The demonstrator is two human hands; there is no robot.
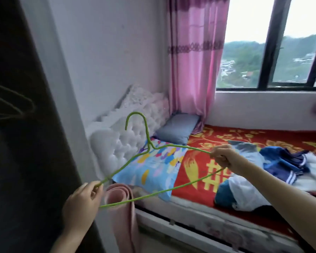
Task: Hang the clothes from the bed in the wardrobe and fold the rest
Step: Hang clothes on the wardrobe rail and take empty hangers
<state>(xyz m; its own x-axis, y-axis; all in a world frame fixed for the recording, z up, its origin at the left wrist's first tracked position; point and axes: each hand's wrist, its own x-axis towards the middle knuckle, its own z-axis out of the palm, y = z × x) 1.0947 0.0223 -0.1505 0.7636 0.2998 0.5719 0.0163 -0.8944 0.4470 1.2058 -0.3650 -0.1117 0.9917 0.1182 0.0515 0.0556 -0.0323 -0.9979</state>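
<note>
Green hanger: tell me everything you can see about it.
The green hanger is a thin wire triangle, seemingly coated, with an open hook pointing up. It is bare, no garment on it, and held in the air, tilted, in front of the bed. The left hand pinches its left corner; the right hand grips its right corner.

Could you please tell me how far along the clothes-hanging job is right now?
No garment looks hung or folded yet. The left hand and right hand hold a bare green hanger by its ends. Left to do: the blue striped garment, white garment and pale blue garment lie heaped on the bed.
</note>
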